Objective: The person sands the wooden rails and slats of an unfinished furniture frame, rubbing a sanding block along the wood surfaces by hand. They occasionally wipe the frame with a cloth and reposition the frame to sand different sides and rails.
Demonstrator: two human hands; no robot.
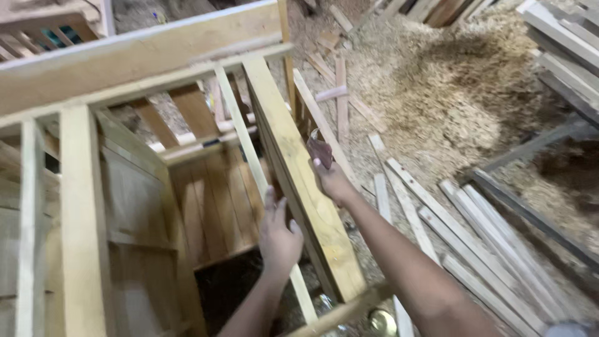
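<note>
Two hands on rough wooden frame (pixel 293 168)

No packages, labels, signs or screens show anywhere in the head view — only bare wood and sawdust lie around the fingers.
</note>
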